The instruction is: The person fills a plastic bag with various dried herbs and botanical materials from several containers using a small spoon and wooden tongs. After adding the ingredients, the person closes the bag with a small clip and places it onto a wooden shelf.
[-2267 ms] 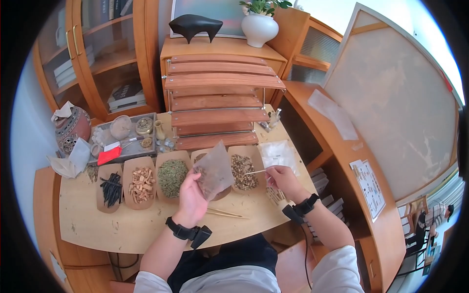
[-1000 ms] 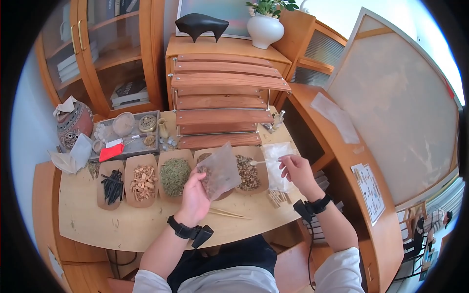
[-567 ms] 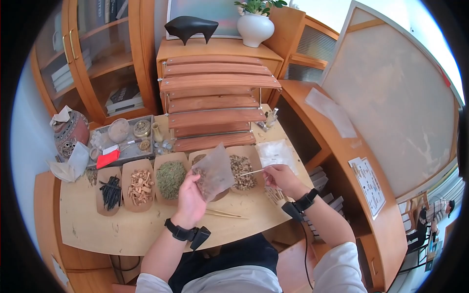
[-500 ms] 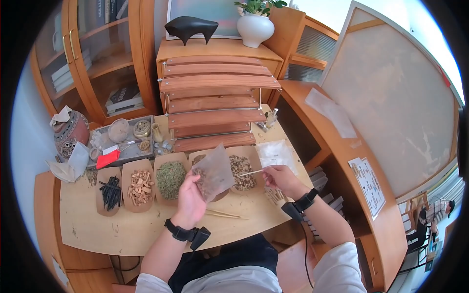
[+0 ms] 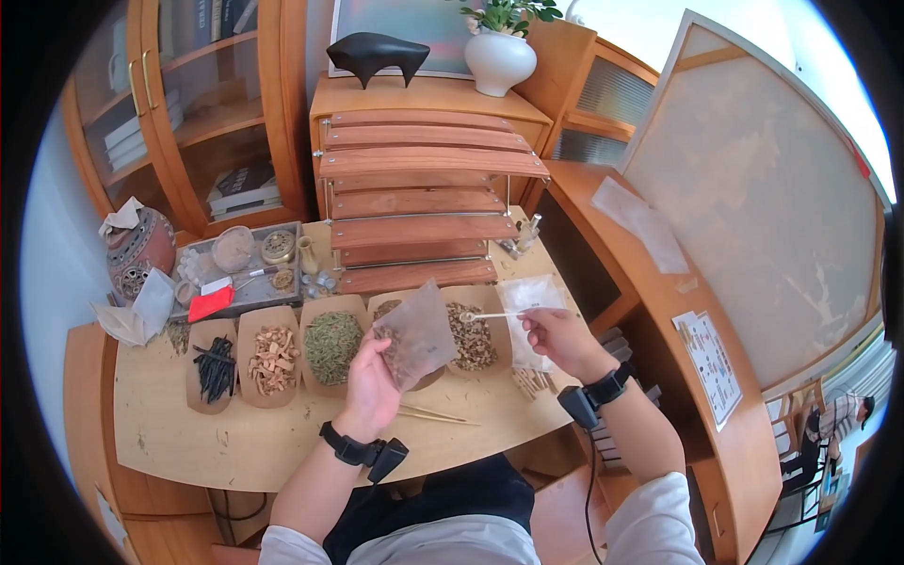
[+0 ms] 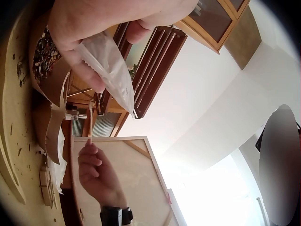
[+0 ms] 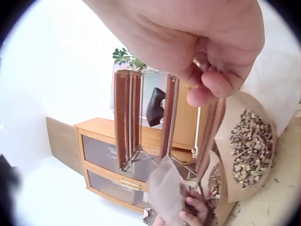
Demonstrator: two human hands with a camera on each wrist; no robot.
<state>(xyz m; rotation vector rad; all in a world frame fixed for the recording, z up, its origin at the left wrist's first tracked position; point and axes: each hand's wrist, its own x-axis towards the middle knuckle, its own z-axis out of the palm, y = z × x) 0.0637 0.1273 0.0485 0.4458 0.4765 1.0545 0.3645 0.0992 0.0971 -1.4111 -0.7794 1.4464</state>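
Note:
In the head view the left hand [image 5: 373, 388] grips a translucent pouch [image 5: 419, 331] with brown bits inside, held above the trays. The right hand [image 5: 561, 341] pinches a thin pale stick or small spoon [image 5: 492, 315], whose far end is over the tray of mixed chopped pieces [image 5: 471, 350]. The left wrist view shows the pouch [image 6: 110, 70] between thumb and fingers, and the spoon's light tip [image 6: 91, 104] near it. In the right wrist view the spoon's handle [image 7: 198, 127] extends from the fingertips toward the pouch [image 7: 165, 186].
Trays of green herb [image 5: 332, 346], wood chips [image 5: 273, 361] and dark strips [image 5: 216, 369] stand to the left. Tweezers [image 5: 438, 414] lie in front. A slatted wooden rack [image 5: 419, 229] stands behind, a grey tray [image 5: 254, 299] at back left, a white packet [image 5: 532, 294] at right.
The right hand has lifted and moved slightly right, and the spoon tip has risen from the mixed pieces. The left hand still grips the pouch in nearly the same place.

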